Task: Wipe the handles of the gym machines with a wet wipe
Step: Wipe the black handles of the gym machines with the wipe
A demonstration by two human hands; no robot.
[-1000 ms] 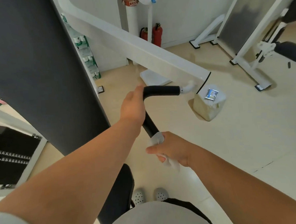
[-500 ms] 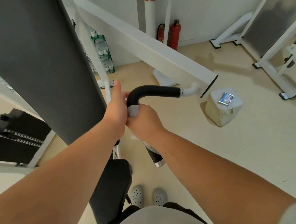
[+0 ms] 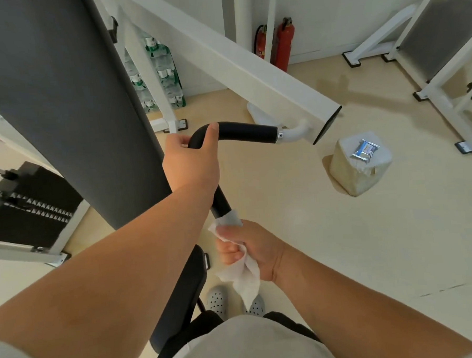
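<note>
While the person stands at the machine, a tall dark grey padded panel [image 3: 61, 106] rises just left of the bent black foam-covered handle [image 3: 249, 133]. A long white steel beam [image 3: 237, 69] slopes down from above to the handle's far end, joined to it by a short white elbow. Lower and left of the handle, past the panel, sits a black weight stack [image 3: 25, 206]. A beige cube-shaped block [image 3: 355, 178] stands on the floor right of the handle, well apart from it. The left hand [image 3: 191, 164] grips the handle at its bend, thumb laid over the top. The right hand [image 3: 249, 249] is closed round the handle's lower end through a crumpled white wet wipe [image 3: 245, 277], whose loose tail hangs below the fist. A small silvery blue packet [image 3: 364, 150] lies on top of the block.
</note>
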